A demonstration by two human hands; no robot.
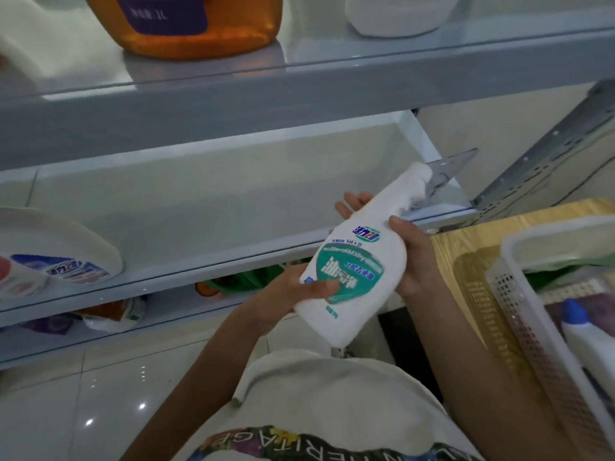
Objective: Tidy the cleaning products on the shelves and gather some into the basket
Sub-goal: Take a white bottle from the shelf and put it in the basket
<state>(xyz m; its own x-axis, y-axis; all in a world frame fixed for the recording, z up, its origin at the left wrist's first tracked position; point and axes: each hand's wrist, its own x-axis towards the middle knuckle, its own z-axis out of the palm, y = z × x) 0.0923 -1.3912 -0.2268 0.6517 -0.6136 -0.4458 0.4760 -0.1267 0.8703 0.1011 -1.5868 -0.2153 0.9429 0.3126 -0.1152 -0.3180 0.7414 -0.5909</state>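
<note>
A grey-blue metal shelving unit [233, 104] fills the upper and left part of the view, its tiers running back toward a pale wall. Below it lies a glossy white tiled floor [66, 394] with small glints of light. At the right, a wood-grain tabletop [449, 247] carries a white perforated basket [519, 241].

An orange bottle [199, 34] and a white bottle [399, 15] stand on the top shelf. A white jug [56, 247] with a red and blue label lies at the left of the middle shelf.

The white spray bottle [359, 261] with a teal label is held tilted in the air in front of the middle shelf, left of the basket, with its nozzle end up and to the right. The left hand [293, 287] grasps its lower body, thumb across the label. The right hand [416, 261] grasps its shoulder, thumb on the front.

Both top-shelf bottles are cut off by the upper edge and the jug by the left edge. The basket runs off the right side, with a blue-capped bottle [579, 324] partly visible inside it. The packages on the lowest shelf [113, 314] sit in shadow and are too blurred to identify. The spray bottle's label print is blurred, and the bottle hides most of the right hand's fingers.
</note>
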